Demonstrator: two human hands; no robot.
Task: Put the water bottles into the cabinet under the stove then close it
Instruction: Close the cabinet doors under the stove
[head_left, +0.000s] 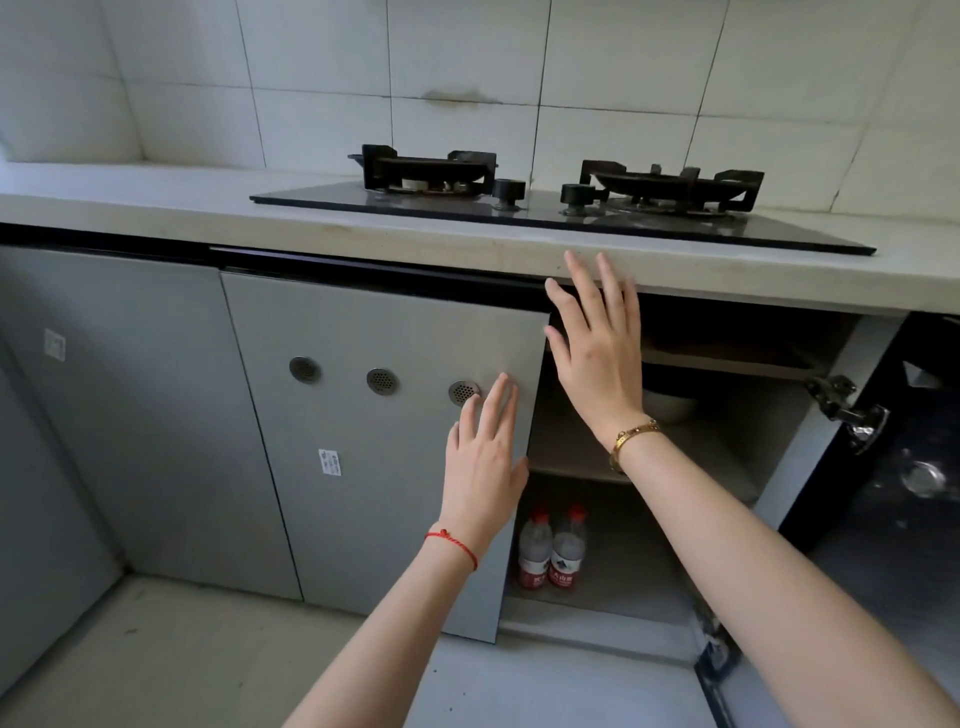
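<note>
Left hand (485, 457) flat and open, fingers straight and close together, pressed against the grey door (384, 415) near its free right edge, just beside the rightmost of three round vents (462, 392). Red string around that wrist. Nothing held.

Right hand (592, 338) open too, fingers spread and pointing up, palm toward the cabinet (779, 467). Thumb and first finger at the door's upper right corner, longer fingertips reaching up across the countertop (208, 213) edge. Hard to say whether the palm actually touches the door edge or just hovers in front of it. Gold bracelet on that wrist. Nothing gripped.

Two bottles (551, 551) standing upright on the bottom shelf, side by side and touching, tucked at the left of the opening just behind the door edge. Clear plastic, red caps, red labels low down. Partly in shadow.

Left door nearly flush with the cabinet front. Right door (883, 467) swung wide open, dark inner face showing, metal hinge (844, 410) exposed at the frame. Middle shelf inside with a pale bowl (667, 402) at the back. Above, black two-burner stove (561, 208) on the countertop, white tiles (467, 62) behind.
</note>
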